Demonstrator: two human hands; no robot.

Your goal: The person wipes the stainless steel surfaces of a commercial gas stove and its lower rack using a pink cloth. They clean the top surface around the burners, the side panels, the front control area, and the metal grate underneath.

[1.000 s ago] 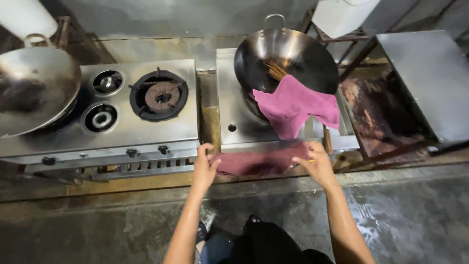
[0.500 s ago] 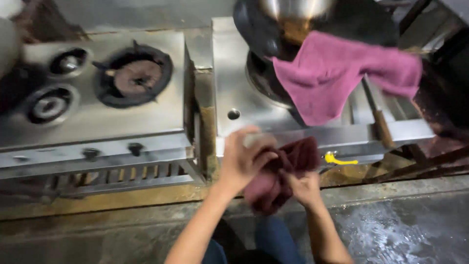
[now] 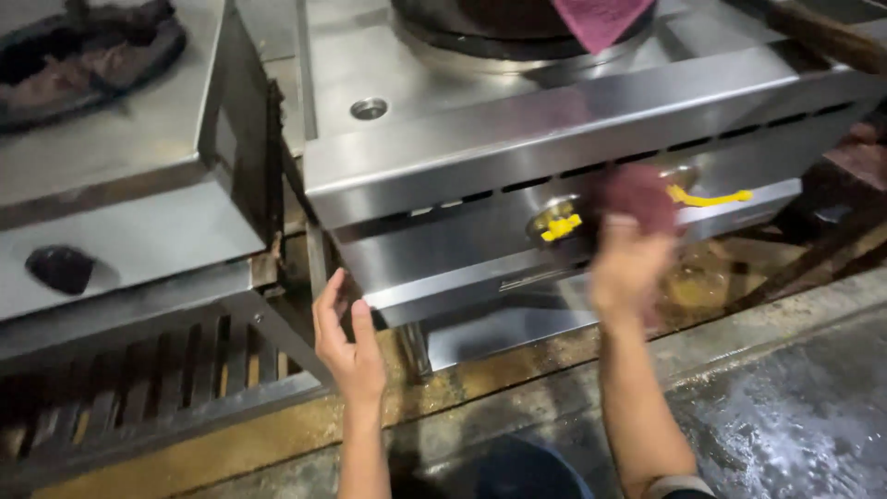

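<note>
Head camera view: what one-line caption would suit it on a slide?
Right hand presses a dark red cloth against a steel stove's front panel beside yellow valve handles; left hand open.

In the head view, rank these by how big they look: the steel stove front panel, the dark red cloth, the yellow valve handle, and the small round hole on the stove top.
1. steel stove front panel
2. dark red cloth
3. yellow valve handle
4. small round hole, which looks close to the handle, so that order is unsure.

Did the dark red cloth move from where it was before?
Yes. The dark red cloth, in the right hand, went from the stove's front edge down to its front panel, beside the yellow valve handle.
</note>
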